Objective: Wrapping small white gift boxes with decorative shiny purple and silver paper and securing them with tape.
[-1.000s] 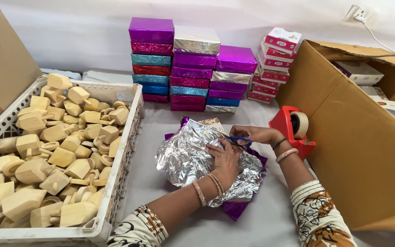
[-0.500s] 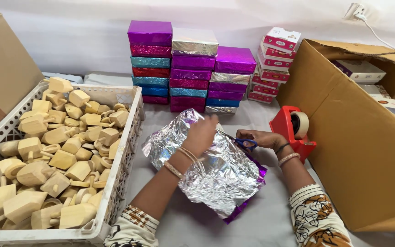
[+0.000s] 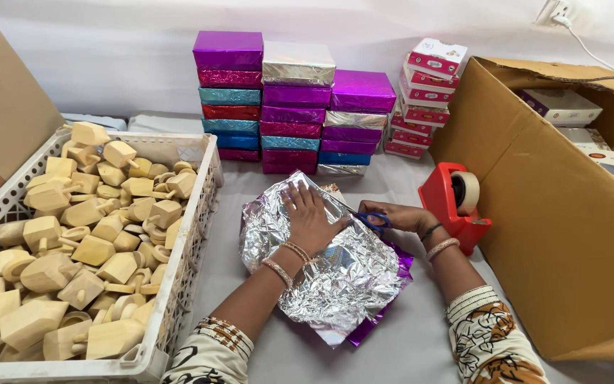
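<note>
Left hand (image 3: 309,217) flat, fingers spread, pressing down on one crumpled silver foil sheet (image 3: 335,274) mid-desk (image 3: 428,341); grips nothing. Right hand (image 3: 392,213) fingers closed through the blue handles of one pair of scissors (image 3: 364,217), blades at the foil's far edge. Purple underside shows at the sheet's near corner. One red tape dispenser (image 3: 456,206) just right of the right wrist. One white crate (image 3: 193,235) of wooden tops on the left. Three stacks of foil-wrapped boxes (image 3: 296,107) behind; one open cardboard carton (image 3: 556,206) on the right.
</note>
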